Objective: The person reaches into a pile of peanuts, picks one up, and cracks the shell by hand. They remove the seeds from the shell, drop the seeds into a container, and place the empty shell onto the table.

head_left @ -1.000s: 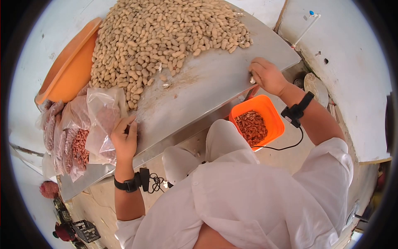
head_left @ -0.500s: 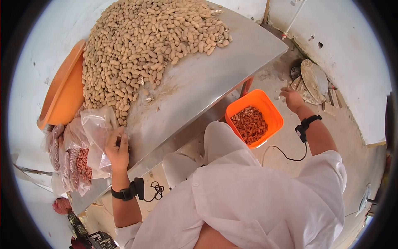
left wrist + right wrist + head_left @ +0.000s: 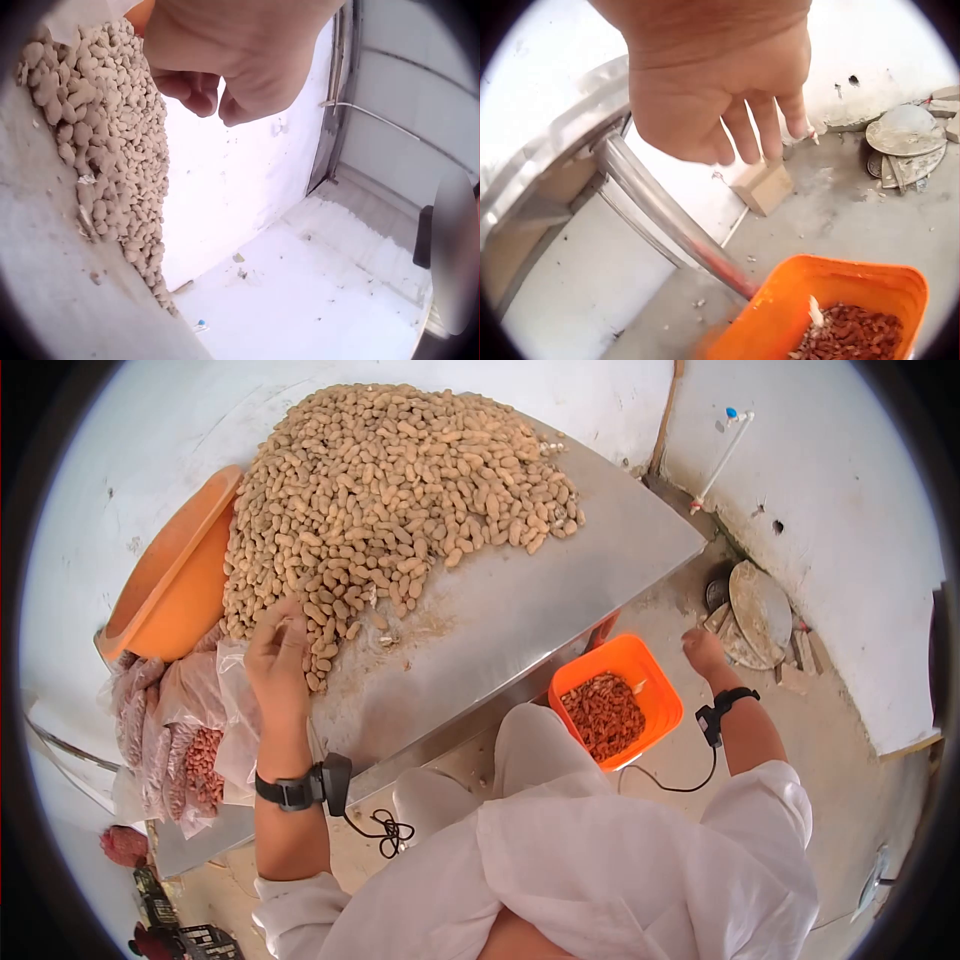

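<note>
In the head view my left hand (image 3: 279, 658) is at the near left edge of the heap of unshelled peanuts (image 3: 400, 490), fingertips overlapping the nuts. The left wrist view shows its fingers (image 3: 196, 101) loosely bent, a gap between them and the thumb, with nothing visible in it. My right hand (image 3: 706, 652) hangs beyond the table edge, right of the orange bucket (image 3: 662, 705). Its fingers (image 3: 763, 131) are nearly straight and hold nothing in the right wrist view. Reddish shelled peanuts (image 3: 603, 717) lie in the bucket, with a pale piece (image 3: 815, 311) on top.
An orange basin (image 3: 185, 600) leans at the left of the metal table (image 3: 520, 600). Clear bags of red peanuts (image 3: 205, 760) lie at the table's left end. Round dirty slabs (image 3: 757, 610) stand on the floor by the right wall.
My right hand has left the table edge, where a whitish bit showed at its fingers, and moved right of the bucket. A pale piece now shows in the bucket. My left hand moved from the bag to the heap.
</note>
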Motion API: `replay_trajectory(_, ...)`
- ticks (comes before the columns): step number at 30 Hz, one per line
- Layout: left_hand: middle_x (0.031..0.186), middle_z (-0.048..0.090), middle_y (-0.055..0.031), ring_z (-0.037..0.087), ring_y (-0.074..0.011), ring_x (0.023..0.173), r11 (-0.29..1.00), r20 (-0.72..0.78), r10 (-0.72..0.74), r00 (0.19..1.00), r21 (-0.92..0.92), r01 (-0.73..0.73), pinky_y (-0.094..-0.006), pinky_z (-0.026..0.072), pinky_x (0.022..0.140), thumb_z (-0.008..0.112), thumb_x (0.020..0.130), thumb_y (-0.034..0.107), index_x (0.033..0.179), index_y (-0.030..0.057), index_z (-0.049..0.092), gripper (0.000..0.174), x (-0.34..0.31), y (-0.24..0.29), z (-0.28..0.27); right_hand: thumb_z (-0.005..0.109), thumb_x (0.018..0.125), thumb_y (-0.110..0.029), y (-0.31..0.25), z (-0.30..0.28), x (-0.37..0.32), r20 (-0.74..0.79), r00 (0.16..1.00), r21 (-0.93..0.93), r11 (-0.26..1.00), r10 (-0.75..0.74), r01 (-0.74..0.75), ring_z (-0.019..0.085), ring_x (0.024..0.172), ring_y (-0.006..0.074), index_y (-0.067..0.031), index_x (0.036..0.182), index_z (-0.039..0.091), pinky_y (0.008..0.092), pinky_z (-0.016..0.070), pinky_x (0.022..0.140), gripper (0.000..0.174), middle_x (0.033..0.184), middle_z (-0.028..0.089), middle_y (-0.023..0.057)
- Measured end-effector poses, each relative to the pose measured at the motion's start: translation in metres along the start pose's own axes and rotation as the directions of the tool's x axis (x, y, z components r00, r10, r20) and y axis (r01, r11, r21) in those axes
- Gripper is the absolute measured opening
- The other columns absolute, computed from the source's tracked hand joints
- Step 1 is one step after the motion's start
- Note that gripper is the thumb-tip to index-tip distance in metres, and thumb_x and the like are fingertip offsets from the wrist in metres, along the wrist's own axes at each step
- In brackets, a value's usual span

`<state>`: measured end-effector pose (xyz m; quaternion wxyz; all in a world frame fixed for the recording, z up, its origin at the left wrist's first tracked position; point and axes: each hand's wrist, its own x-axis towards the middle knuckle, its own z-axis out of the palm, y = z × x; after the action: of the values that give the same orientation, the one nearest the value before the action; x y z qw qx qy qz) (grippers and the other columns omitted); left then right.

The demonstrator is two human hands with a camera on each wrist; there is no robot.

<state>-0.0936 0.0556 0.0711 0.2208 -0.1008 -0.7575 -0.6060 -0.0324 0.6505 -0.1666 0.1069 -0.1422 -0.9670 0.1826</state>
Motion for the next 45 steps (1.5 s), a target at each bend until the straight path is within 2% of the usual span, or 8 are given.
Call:
replay_trajectory(3,0.091,0.059,-0.0038,0.047,-0.006,0.066,0.907,-0.066,-0.056,0.996,-0.419,0.023,-0.0184,0.0386,0.056,0.055,0.088,0.006,0.115,0.0,0.056,0.027,0.023,-0.005,0.003,0.054,0.077,-0.008,-0.036,-0.05,0.032,-0.494,0.869,0.188,0.979,0.024,0.081,0.063,0.081,0.0288,-0.0042,0.089,0.065,0.0343,0.0485,0.076,0.017,0.084,0.065,0.0155)
replay_trajectory(5,0.092,0.058,-0.0041,0.047,-0.008,0.066,0.811,-0.078,-0.115,0.99,-0.583,0.048,-0.0195,0.0393,0.057,0.054,0.089,0.006,0.116,-0.001,0.055,0.028,0.033,-0.005,0.003,0.057,0.075,-0.007,-0.085,-0.092,0.055,-0.572,0.817,0.308,0.904,-0.074,0.297,0.06,0.076,0.0255,-0.0036,0.092,0.063,0.0328,0.0487,0.074,0.017,0.086,0.062,0.0113)
replay_trajectory(9,0.092,0.056,-0.004,0.048,-0.0107,0.065,0.616,-0.059,-0.207,0.977,-0.783,0.083,-0.0215,0.0407,0.058,0.052,0.089,0.006,0.117,-0.0024,0.053,0.029,0.044,-0.03,0.0,0.061,0.074,-0.003,-0.225,-0.138,0.08,-0.225,0.901,0.339,0.837,-0.371,0.43,0.056,0.09,0.0194,-0.0061,0.117,0.053,0.0308,0.048,0.077,0.044,0.109,0.056,0.008)
replay_trajectory(12,0.085,0.055,-0.0039,0.048,-0.011,0.065,0.54,-0.021,-0.254,0.967,-0.832,0.124,-0.0222,0.0409,0.058,0.051,0.09,0.006,0.116,-0.0031,0.053,0.028,0.036,-0.04,-0.001,0.069,0.068,-0.006,-0.303,-0.131,0.1,0.001,0.83,0.165,0.819,-0.557,0.549,0.053,0.105,0.0263,-0.0055,0.133,0.037,0.035,0.045,0.087,0.072,0.124,0.048,0.0153)
replay_trajectory(17,0.079,0.054,-0.0041,0.048,-0.0098,0.063,0.647,-0.009,-0.213,0.977,-0.751,0.134,-0.0205,0.0398,0.055,0.051,0.089,0.005,0.114,-0.0022,0.055,0.026,0.034,-0.055,-0.009,0.073,0.064,-0.014,-0.35,-0.08,0.18,0.194,0.826,-0.067,0.833,-0.529,0.55,0.046,0.116,0.0373,-0.0051,0.14,0.024,0.0405,0.0393,0.097,0.091,0.13,0.041,0.0248)
replay_trajectory(27,0.075,0.052,0.0016,0.045,-0.0058,0.061,0.782,0.059,-0.194,0.979,-0.593,0.19,-0.0176,0.035,0.052,0.054,0.088,0.005,0.112,-0.0007,0.058,0.024,0.025,-0.056,0.014,0.071,0.06,-0.004,-0.457,-0.035,0.159,0.258,0.651,0.204,0.699,-0.714,0.686,0.053,0.105,0.029,-0.0038,0.135,0.033,0.0374,0.0432,0.09,0.084,0.112,0.055,0.0166)
replay_trajectory(37,0.074,0.052,0.0045,0.042,-0.0033,0.06,0.915,0.07,-0.231,0.97,-0.323,0.241,-0.017,0.0333,0.052,0.058,0.086,0.007,0.11,0.0012,0.061,0.025,0.022,-0.051,0.015,0.068,0.068,-0.009,-0.516,-0.049,0.12,0.316,0.519,0.409,0.608,-0.794,0.681,0.05,0.113,0.031,-0.0057,0.13,0.043,0.0366,0.0408,0.095,0.066,0.124,0.05,0.0182)
replay_trajectory(45,0.083,0.059,0.0016,0.05,-0.0056,0.073,0.951,0.275,-0.168,0.947,-0.206,0.229,-0.0199,0.0423,0.065,0.061,0.085,0.01,0.105,0.0002,0.063,0.023,0.021,-0.052,0.013,0.069,0.069,-0.018,-0.464,-0.092,0.189,0.16,0.814,-0.009,0.823,-0.559,0.567,0.054,0.107,0.0317,-0.01,0.127,0.048,0.0391,0.0434,0.092,0.062,0.114,0.058,0.0147)
